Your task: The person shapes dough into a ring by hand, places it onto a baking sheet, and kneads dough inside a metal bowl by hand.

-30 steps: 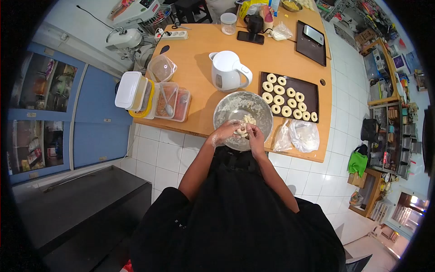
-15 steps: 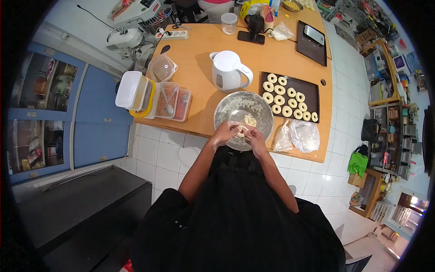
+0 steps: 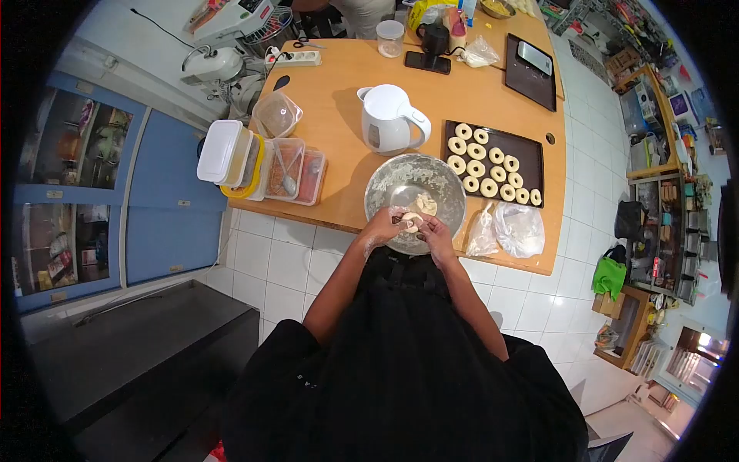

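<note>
Over the near part of a metal mixing bowl [image 3: 375,179], both of my hands pinch one small ring of dough [image 3: 412,221]. My left hand [image 3: 382,226] is closed on its left side, with flour or dough stuck to the skin. On the right side, the fingers of my right hand [image 3: 437,237] are closed on the same ring. Another lump of dough [image 3: 426,204] lies in the bowl just beyond my fingers. Dough residue coats the bowl's inner wall. A dark baking tray [image 3: 517,146] to the right carries several rings of dough [image 3: 476,152] in rows.
A white electric kettle [image 3: 385,115] stands behind the bowl. Stacked plastic containers [image 3: 223,154] are at the table's left edge. Plastic bags [image 3: 518,231] lie right of the bowl. Farther back are a jar [image 3: 390,38], a power strip [image 3: 299,59] and another tray [image 3: 531,88]. A person [image 3: 369,15] stands beyond.
The dough ring between my fingers has turned and now shows its rounder face. My hands stay over the bowl. The person at the far side has shifted.
</note>
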